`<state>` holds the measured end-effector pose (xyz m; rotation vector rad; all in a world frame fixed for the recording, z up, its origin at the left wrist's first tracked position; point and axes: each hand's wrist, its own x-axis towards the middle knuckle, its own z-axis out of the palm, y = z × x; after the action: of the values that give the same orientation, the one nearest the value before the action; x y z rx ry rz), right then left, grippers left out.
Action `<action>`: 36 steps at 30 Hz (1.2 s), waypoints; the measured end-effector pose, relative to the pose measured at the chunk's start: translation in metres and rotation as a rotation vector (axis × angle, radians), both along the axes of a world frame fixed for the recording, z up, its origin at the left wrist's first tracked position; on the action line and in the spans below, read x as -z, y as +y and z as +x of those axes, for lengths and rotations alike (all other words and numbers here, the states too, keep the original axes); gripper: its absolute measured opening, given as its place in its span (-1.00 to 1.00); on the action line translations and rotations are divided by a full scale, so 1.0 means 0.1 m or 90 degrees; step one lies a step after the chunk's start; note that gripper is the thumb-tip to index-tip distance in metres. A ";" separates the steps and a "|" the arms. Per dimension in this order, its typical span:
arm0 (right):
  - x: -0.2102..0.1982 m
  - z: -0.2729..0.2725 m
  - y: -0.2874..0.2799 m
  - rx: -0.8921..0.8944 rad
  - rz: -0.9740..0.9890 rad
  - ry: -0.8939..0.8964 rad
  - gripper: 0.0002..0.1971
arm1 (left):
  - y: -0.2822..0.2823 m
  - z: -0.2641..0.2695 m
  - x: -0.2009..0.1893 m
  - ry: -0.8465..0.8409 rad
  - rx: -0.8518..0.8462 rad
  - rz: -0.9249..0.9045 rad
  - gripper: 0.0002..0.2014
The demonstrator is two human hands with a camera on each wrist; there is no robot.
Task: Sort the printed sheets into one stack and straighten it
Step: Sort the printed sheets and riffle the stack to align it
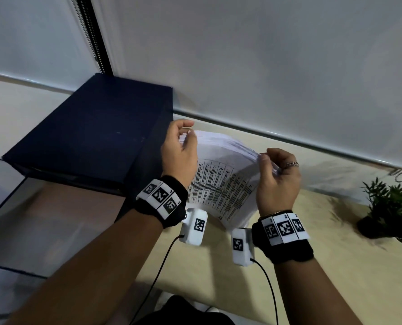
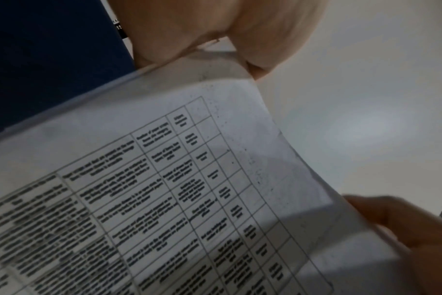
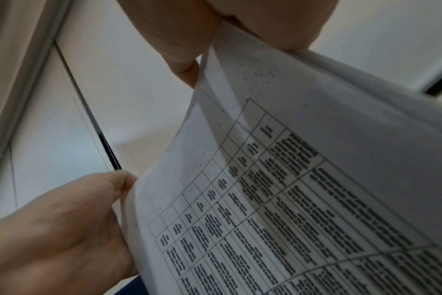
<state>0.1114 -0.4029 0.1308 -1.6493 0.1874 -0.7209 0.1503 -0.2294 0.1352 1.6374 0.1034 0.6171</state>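
Two hands clamped on one stack of printed sheets (image 1: 221, 181), held upright above the beige desk (image 1: 336, 266): left hand (image 1: 179, 151) pinching the upper left corner, right hand (image 1: 277, 179) the upper right. Long axis running hand to hand, lower edge hanging toward the desk. Probably tapping down next, neither hand nearer.
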 end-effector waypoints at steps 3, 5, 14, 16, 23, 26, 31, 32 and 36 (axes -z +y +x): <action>-0.02 -0.01 0.01 0.014 0.055 -0.013 -0.85 | 0.01 0.02 -0.01 -0.008 -0.005 -0.007 -0.84; -0.02 -0.02 0.03 0.015 0.057 -0.007 -0.82 | 0.00 0.00 -0.01 -0.010 0.003 0.007 -0.86; -0.02 -0.05 0.02 0.036 0.066 -0.002 -0.73 | 0.03 -0.01 -0.01 -0.004 0.032 -0.008 -0.88; -0.01 -0.04 0.03 0.040 0.072 0.003 -0.76 | 0.01 0.01 -0.02 0.007 0.026 -0.004 -0.88; 0.02 -0.08 0.00 0.039 0.086 -0.017 -0.87 | 0.03 0.09 -0.01 0.051 -0.018 0.025 -0.91; 0.03 -0.06 0.03 0.031 0.062 -0.023 -0.85 | 0.02 0.08 -0.03 0.056 -0.021 -0.002 -0.95; 0.04 -0.04 0.01 0.057 0.086 -0.014 -0.80 | 0.03 0.10 -0.05 0.058 0.018 0.023 -0.87; 0.05 -0.06 0.00 0.037 0.075 -0.011 -0.76 | 0.05 0.10 -0.04 0.062 0.044 0.024 -0.87; 0.11 -0.13 -0.10 -0.034 0.027 0.016 -0.35 | 0.18 0.07 0.01 0.070 0.216 0.084 -0.46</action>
<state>0.0988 -0.4133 0.1194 -1.6174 0.1751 -0.6527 0.1574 -0.2113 0.1342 1.7665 -0.1362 0.2781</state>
